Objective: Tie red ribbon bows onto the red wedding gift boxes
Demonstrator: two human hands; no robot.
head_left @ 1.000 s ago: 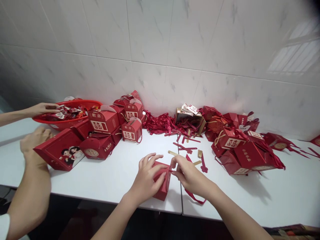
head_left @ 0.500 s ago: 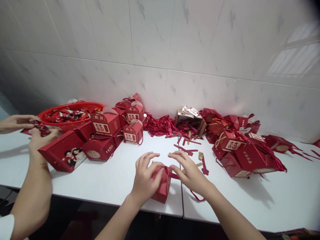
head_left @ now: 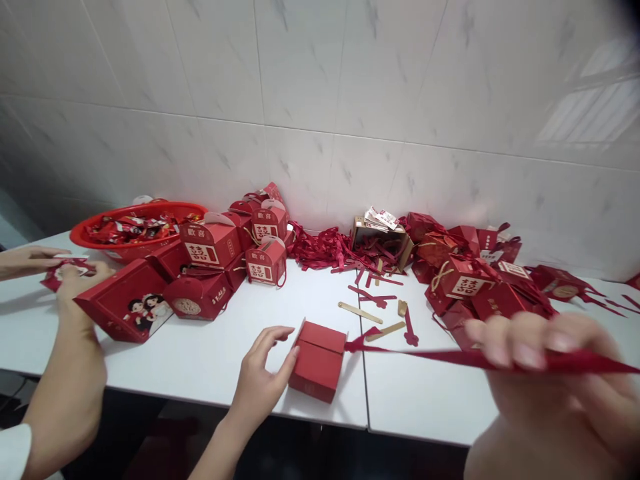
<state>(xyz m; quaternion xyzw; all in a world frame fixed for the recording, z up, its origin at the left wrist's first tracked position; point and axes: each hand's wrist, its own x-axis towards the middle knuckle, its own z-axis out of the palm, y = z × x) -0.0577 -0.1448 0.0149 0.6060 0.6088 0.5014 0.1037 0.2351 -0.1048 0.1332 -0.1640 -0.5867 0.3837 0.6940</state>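
Note:
A small red box (head_left: 319,363) stands near the table's front edge, its lid flaps meeting in a seam. My left hand (head_left: 263,370) is at its left side, thumb and fingers apart, with the thumb tip at the box. A dark red ribbon (head_left: 425,353) runs from the box's right side, stretched out to the right. My right hand (head_left: 545,373), close to the camera and partly blurred, has its fingers closed round that ribbon. Red and gold strips (head_left: 361,312) lie behind the box.
Filled-looking red boxes (head_left: 213,241) and a red basin of sweets (head_left: 135,250) stand left. Another person's hands (head_left: 83,277) hold a red packet. Ribbons (head_left: 325,250) and an open carton (head_left: 383,243) lie by the wall. More boxes (head_left: 465,283) are piled right.
My right hand has moved from the box far to the right and nearer the camera, drawing the ribbon out. My left hand has shifted left and loosened from the box, which now shows fully.

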